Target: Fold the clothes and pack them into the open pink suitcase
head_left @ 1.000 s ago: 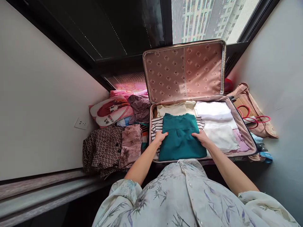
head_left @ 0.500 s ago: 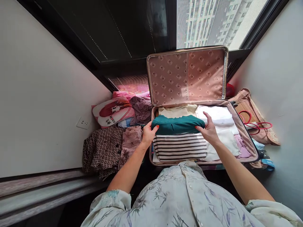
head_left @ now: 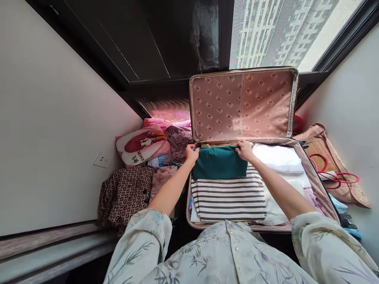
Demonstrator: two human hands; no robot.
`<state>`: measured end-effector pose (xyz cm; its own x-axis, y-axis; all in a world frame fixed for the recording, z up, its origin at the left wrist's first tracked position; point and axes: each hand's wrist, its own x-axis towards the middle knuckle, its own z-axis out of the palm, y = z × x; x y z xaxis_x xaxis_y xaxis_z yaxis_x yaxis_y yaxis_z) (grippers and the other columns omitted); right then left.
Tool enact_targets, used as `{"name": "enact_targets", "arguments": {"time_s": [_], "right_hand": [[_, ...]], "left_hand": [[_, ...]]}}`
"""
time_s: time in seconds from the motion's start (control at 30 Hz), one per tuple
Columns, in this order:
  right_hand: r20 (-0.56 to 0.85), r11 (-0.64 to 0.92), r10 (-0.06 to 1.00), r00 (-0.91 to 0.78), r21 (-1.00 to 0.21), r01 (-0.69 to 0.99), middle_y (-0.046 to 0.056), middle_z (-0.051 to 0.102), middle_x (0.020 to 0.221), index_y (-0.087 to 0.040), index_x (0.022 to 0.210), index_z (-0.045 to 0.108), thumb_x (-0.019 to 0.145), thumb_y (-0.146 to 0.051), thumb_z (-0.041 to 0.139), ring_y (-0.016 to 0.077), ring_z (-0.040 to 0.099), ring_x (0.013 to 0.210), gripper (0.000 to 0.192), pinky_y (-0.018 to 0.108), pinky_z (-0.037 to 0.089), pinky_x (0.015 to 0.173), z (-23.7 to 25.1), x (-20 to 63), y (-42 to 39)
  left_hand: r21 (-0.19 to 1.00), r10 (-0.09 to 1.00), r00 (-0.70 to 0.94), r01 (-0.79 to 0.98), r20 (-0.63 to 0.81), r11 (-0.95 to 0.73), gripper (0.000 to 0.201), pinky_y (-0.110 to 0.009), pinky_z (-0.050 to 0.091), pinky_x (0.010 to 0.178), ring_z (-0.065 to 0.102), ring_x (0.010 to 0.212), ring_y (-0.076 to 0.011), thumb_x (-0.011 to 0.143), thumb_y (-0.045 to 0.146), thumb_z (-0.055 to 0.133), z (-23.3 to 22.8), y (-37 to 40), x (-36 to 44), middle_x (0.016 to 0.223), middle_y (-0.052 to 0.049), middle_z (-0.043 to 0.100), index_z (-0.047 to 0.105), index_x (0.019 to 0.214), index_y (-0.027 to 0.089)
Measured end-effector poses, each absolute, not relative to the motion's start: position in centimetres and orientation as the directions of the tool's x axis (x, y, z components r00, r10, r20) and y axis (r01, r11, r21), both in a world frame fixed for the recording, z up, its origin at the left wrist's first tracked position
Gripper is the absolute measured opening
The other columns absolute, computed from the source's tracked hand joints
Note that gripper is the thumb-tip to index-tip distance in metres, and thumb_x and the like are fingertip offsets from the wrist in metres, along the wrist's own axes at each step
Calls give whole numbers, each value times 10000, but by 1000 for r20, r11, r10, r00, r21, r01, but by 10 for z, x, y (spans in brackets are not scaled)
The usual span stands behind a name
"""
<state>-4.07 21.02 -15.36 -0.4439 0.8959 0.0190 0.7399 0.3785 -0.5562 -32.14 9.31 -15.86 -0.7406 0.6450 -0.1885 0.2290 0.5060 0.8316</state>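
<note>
A folded dark green garment (head_left: 220,163) lies in the left half of the open suitcase (head_left: 322,185). My left hand (head_left: 192,154) pinches its far left corner, and my right hand (head_left: 245,150) grips its far right corner. Just below it is a folded black-and-white striped garment (head_left: 229,201), partly covered by the green cloth's near edge. Folded white clothes (head_left: 278,158) fill the right half, with a mauve piece (head_left: 313,199) by the side wall. The cream garment behind the green one is mostly hidden.
The pink-lined lid (head_left: 242,106) stands raised against the window side. To the left are a printed pillow (head_left: 142,146), a crumpled purple cloth (head_left: 178,140) and a patterned brown garment (head_left: 130,193). A tan bag (head_left: 340,185) with red handles leans at the right wall.
Both hands have moved to the green garment's far edge, the right one also inward. The cloth now hangs flatter and wider front to back. The view has shifted slightly.
</note>
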Motion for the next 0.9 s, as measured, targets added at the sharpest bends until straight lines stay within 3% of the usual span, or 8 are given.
{"name": "enact_targets", "arguments": {"time_s": [0.1, 0.17, 0.27, 0.37, 0.5, 0.7, 0.9], "right_hand": [[13, 321, 928, -373, -538, 779, 201, 631, 1186, -158, 1142, 673, 912, -268, 504, 346, 507, 1132, 306, 530, 408, 1022, -174, -67, 224], [79, 331, 937, -341, -513, 792, 228, 544, 1411, -159, 1372, 574, 954, -303, 480, 381, 434, 1293, 452, 585, 352, 1076, -187, -75, 214], [164, 463, 884, -438, -437, 771, 163, 305, 1661, -270, 1546, 452, 989, -434, 501, 412, 217, 1506, 583, 619, 265, 1143, -206, -78, 180], [62, 506, 847, -528, -396, 766, 84, 210, 1718, -403, 1546, 458, 951, -551, 572, 453, 99, 1549, 624, 675, 219, 1152, -232, -76, 154], [-58, 442, 866, -496, -372, 816, 78, 231, 1713, -439, 1531, 476, 941, -588, 579, 474, 138, 1535, 618, 724, 223, 1133, -274, -75, 155], [21, 490, 863, -505, -278, 826, 111, 192, 1721, -408, 1569, 435, 976, -567, 530, 483, 147, 1526, 622, 718, 233, 1121, -306, -75, 163], [48, 529, 848, -528, -137, 837, 145, 187, 1713, -386, 1592, 398, 997, -527, 484, 475, 219, 1489, 617, 677, 302, 1079, -303, -76, 160]], "left_hand": [[783, 662, -732, 314, -160, 537, 442, -485, 438, 1082, 595, 1254, -341, 844, 132, 723, -169, 113, -310, 1247, -205, 639, 572, 1260, 147], [724, 755, -654, 504, -36, 471, 545, -539, 345, 1169, 445, 1422, -394, 874, 169, 706, -177, 105, -294, 1449, -238, 527, 538, 1392, 163], [602, 922, -377, 759, 93, 249, 634, -622, 140, 1253, 127, 1578, -418, 917, 314, 692, -193, 79, -270, 1670, -161, 297, 502, 1519, 252], [539, 969, -243, 812, -39, 225, 705, -716, 32, 1225, -28, 1585, -458, 896, 466, 714, -215, 61, -262, 1723, -102, 195, 492, 1551, 330], [484, 945, -292, 812, -145, 325, 715, -727, 44, 1218, -46, 1584, -466, 907, 529, 678, -251, 62, -268, 1744, -84, 114, 462, 1570, 371], [443, 951, -295, 842, -96, 306, 746, -767, 18, 1197, -51, 1575, -495, 913, 526, 676, -278, 68, -263, 1746, -104, 91, 427, 1594, 350], [265, 941, -304, 905, -148, 333, 750, -742, 155, 1209, -22, 1585, -461, 962, 654, 523, -274, 69, -261, 1754, -47, 50, 280, 1635, 428]]}}
